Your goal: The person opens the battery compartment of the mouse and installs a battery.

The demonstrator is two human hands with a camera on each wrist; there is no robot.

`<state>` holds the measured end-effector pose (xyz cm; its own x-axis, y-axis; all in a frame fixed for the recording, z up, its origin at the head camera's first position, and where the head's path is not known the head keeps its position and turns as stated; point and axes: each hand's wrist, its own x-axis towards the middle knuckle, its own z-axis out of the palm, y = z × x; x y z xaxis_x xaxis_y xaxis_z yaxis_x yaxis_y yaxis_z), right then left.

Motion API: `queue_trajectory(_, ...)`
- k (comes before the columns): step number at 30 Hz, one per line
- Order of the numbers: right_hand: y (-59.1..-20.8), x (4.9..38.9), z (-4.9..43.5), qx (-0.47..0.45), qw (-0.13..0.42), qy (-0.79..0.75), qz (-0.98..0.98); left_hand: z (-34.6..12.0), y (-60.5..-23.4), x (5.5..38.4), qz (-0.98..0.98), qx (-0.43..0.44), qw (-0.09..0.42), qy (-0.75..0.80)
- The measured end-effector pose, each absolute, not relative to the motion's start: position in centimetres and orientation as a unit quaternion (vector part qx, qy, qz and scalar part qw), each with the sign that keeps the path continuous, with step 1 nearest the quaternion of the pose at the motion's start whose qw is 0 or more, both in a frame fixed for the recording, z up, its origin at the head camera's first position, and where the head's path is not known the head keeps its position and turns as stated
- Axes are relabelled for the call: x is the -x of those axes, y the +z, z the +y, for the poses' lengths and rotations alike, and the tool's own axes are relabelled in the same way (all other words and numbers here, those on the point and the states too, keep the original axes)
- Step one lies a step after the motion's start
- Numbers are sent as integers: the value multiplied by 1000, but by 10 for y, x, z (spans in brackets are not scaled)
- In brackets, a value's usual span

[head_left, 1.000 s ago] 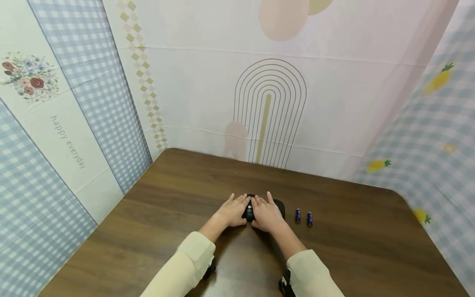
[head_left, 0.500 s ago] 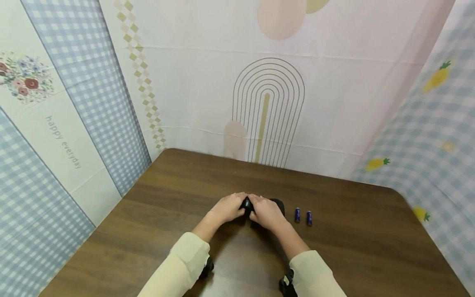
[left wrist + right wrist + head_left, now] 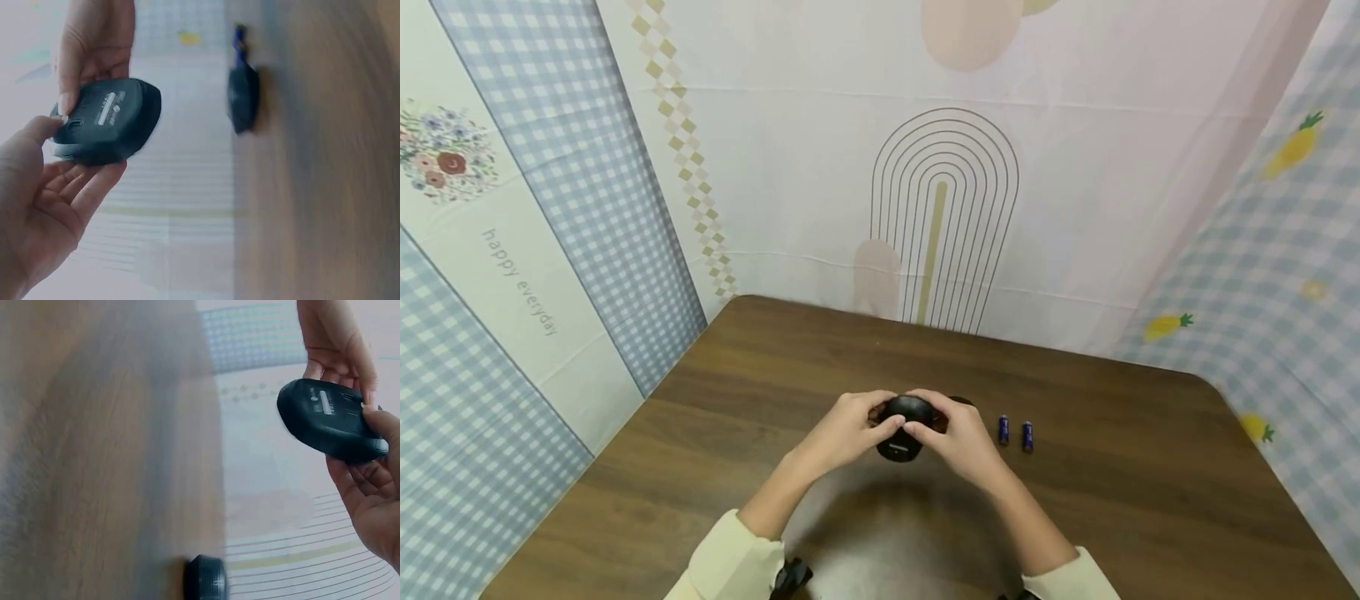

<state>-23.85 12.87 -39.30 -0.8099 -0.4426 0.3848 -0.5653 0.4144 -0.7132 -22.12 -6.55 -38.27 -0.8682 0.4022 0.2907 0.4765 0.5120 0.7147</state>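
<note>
A black computer mouse (image 3: 898,448) is held up off the table between both hands, its underside with a pale label turned toward me. My left hand (image 3: 841,432) grips one side, thumb on the underside and fingers beneath. On the other side my right hand (image 3: 967,437) grips it the same way. The thumbs meet near one end of the mouse (image 3: 106,119), beside a small recess in the left wrist view. In the right wrist view the label on the mouse (image 3: 325,419) also shows.
Behind my right hand a second black object (image 3: 961,401) lies on the wooden table (image 3: 760,367), mostly hidden in the head view. Two blue batteries (image 3: 1003,430) lie to the right of it. Patterned cloth (image 3: 790,183) hangs around the table.
Both hands rested over the mouse on the table, then curled round it. Now they have lifted it and tipped it so its underside faces me. The batteries stay put.
</note>
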Motion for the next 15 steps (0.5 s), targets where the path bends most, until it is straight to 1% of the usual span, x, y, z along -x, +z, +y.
queue_trajectory(3,-387,226,136,-282,55,478,-830,-58,-379,210,-848,237,26,-474)
queue_trajectory(5,-384,219,142,-279,30,498,-821,-54,-377,203,-840,222,14,-495)
queue_trajectory(9,-381,208,155,-287,-35,536,-793,-46,-375,192,-816,191,-31,-545)
queue_trajectory(12,-380,203,161,-297,-63,560,-771,-42,-373,187,-792,175,-61,-581)
queue_trajectory(15,-380,201,164,-300,-81,584,-750,-40,-371,185,-778,168,-74,-601)
